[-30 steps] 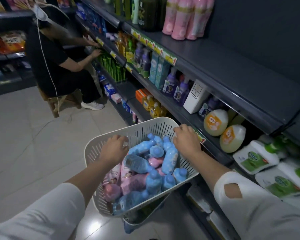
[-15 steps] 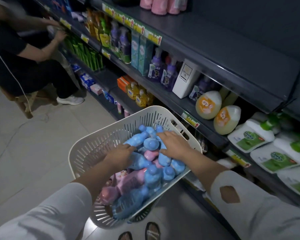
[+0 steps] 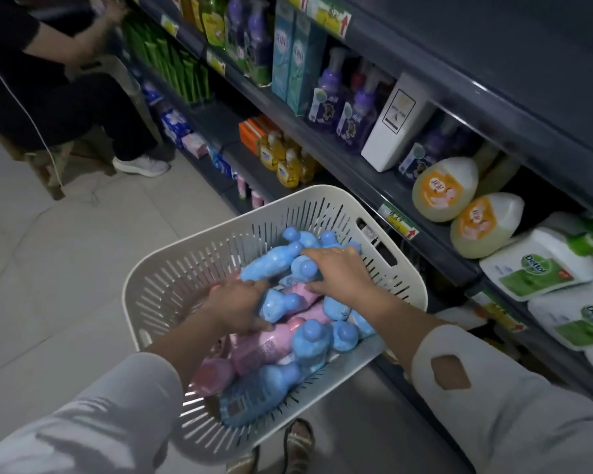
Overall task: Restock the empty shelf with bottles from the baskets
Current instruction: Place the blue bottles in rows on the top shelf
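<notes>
one white slotted basket point(image 3: 172, 285) holds at least nine blue bottles point(image 3: 312, 340) and at least three pink bottles point(image 3: 271, 343). on the shelving point(image 3: 459, 63) at right: two teal boxes point(image 3: 295, 56) side by side, one white box point(image 3: 397, 121), two round cream pouches point(image 3: 442, 193) with orange labels, at least two yellow bottles point(image 3: 286, 169) and two white packs point(image 3: 534, 265) with readable green labels. at least four purple pump bottles point(image 3: 356, 111) show clearly; others are too dim to count. one seated person point(image 3: 31, 63) at far left; two sandalled feet point(image 3: 298, 439) near.
</notes>
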Action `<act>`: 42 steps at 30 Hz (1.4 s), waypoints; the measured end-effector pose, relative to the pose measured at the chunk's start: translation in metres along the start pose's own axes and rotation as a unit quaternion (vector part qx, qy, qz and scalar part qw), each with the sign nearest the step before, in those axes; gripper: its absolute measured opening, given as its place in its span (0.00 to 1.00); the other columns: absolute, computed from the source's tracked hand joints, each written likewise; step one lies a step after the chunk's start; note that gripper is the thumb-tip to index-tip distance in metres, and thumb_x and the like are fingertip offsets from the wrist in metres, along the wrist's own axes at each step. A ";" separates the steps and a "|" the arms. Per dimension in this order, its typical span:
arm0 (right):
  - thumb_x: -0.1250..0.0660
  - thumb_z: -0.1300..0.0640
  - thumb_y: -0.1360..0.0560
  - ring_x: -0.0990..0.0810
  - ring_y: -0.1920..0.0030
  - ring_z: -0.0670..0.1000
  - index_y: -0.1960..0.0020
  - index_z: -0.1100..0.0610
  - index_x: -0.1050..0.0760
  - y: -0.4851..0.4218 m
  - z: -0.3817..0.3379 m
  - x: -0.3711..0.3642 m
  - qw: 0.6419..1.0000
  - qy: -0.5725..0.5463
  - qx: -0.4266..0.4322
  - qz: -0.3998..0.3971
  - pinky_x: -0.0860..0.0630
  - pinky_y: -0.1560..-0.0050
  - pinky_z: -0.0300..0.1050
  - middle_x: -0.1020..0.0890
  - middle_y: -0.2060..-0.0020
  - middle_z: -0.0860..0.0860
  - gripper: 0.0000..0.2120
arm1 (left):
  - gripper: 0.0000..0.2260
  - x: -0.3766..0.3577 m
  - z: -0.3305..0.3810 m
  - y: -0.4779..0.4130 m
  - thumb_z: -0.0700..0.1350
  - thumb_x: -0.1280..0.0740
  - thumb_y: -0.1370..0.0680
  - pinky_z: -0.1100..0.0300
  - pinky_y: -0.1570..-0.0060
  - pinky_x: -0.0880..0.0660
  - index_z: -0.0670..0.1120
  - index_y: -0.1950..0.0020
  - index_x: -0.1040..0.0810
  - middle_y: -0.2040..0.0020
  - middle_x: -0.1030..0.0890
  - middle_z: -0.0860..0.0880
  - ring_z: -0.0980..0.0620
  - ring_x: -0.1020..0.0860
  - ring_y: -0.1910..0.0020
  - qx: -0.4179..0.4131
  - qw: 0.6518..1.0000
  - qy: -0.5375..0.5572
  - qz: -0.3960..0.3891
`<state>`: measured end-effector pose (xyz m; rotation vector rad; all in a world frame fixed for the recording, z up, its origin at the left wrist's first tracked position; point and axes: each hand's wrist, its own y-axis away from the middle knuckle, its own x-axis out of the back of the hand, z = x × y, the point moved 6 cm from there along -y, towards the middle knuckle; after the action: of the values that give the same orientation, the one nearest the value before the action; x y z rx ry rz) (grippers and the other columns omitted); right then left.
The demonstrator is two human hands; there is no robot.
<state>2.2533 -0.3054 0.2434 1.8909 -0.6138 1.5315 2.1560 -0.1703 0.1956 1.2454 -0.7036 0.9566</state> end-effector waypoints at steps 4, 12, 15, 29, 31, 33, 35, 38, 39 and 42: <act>0.32 0.46 0.30 0.22 0.45 0.55 0.40 0.50 0.27 0.010 0.007 0.014 0.972 -0.217 -0.091 -0.017 0.26 0.44 0.50 0.20 0.46 0.51 0.20 | 0.34 0.017 -0.019 0.020 0.60 0.28 0.32 0.55 0.48 0.27 0.48 0.33 0.38 0.42 0.22 0.44 0.43 0.23 0.44 0.078 0.978 0.186 0.050; 0.26 0.59 0.30 0.21 0.48 0.52 0.40 0.61 0.25 0.042 0.006 0.065 0.831 -0.505 -0.232 0.037 0.27 0.50 0.43 0.20 0.47 0.56 0.20 | 0.25 0.079 -0.010 0.040 0.53 0.26 0.31 0.60 0.68 0.27 0.47 0.39 0.30 0.47 0.23 0.44 0.50 0.23 0.57 0.082 0.764 0.632 0.099; 0.27 0.62 0.30 0.20 0.46 0.55 0.39 0.61 0.27 0.055 0.007 0.092 0.782 -0.565 -0.244 0.098 0.23 0.47 0.48 0.19 0.45 0.58 0.21 | 0.13 0.102 0.014 0.044 0.55 0.32 0.26 0.59 0.62 0.27 0.51 0.45 0.25 0.48 0.22 0.44 0.48 0.24 0.56 0.064 0.732 0.676 0.056; 0.30 0.56 0.26 0.20 0.45 0.55 0.39 0.54 0.33 0.196 0.095 0.255 0.671 -0.594 -0.237 0.375 0.21 0.49 0.55 0.21 0.45 0.52 0.19 | 0.18 0.256 0.207 0.050 0.47 0.31 0.25 0.54 0.63 0.23 0.45 0.39 0.33 0.53 0.23 0.44 0.47 0.21 0.61 -0.143 0.734 0.659 0.077; 0.30 0.56 0.26 0.20 0.45 0.56 0.40 0.54 0.33 0.226 0.118 0.280 0.668 -0.572 -0.235 0.414 0.21 0.47 0.58 0.21 0.46 0.52 0.18 | 0.15 0.280 0.248 0.052 0.46 0.32 0.24 0.55 0.62 0.24 0.45 0.42 0.32 0.54 0.23 0.45 0.49 0.22 0.62 -0.195 0.722 0.657 0.092; 0.31 0.56 0.25 0.19 0.46 0.55 0.42 0.55 0.32 0.255 0.139 0.303 0.669 -0.548 -0.228 0.447 0.21 0.48 0.57 0.21 0.47 0.53 0.15 | 0.16 0.299 0.289 0.053 0.49 0.30 0.26 0.53 0.59 0.24 0.46 0.42 0.31 0.54 0.23 0.46 0.49 0.23 0.60 -0.239 0.727 0.636 0.094; 0.32 0.56 0.24 0.19 0.47 0.54 0.44 0.53 0.31 0.282 0.160 0.321 0.673 -0.527 -0.223 0.469 0.20 0.50 0.53 0.21 0.48 0.52 0.12 | 0.16 0.312 0.329 0.052 0.50 0.30 0.26 0.52 0.58 0.23 0.47 0.42 0.30 0.53 0.23 0.47 0.49 0.22 0.59 -0.273 0.733 0.617 0.088; 0.33 0.55 0.24 0.19 0.51 0.50 0.45 0.51 0.31 0.317 0.194 0.338 0.679 -0.505 -0.225 0.483 0.22 0.60 0.44 0.21 0.50 0.49 0.10 | 0.14 0.322 0.380 0.045 0.49 0.32 0.24 0.53 0.60 0.23 0.48 0.42 0.30 0.53 0.22 0.46 0.48 0.22 0.59 -0.291 0.732 0.610 0.083; 0.32 0.55 0.24 0.19 0.51 0.51 0.46 0.50 0.30 0.326 0.205 0.343 0.684 -0.496 -0.228 0.485 0.23 0.61 0.44 0.21 0.51 0.48 0.10 | 0.14 0.323 0.395 0.043 0.49 0.32 0.24 0.53 0.60 0.22 0.49 0.42 0.30 0.52 0.22 0.47 0.49 0.21 0.59 -0.294 0.732 0.609 0.085; 0.32 0.56 0.25 0.18 0.50 0.53 0.50 0.48 0.30 0.349 0.237 0.350 0.693 -0.476 -0.234 0.489 0.20 0.58 0.49 0.20 0.53 0.48 0.08 | 0.15 0.325 0.432 0.034 0.49 0.32 0.25 0.53 0.61 0.22 0.47 0.41 0.30 0.52 0.22 0.47 0.49 0.21 0.59 -0.302 0.733 0.603 0.085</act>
<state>2.2508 -0.7092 0.6141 1.8540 -2.5152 0.5018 2.2986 -0.5231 0.5819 -0.1616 -0.0166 1.2928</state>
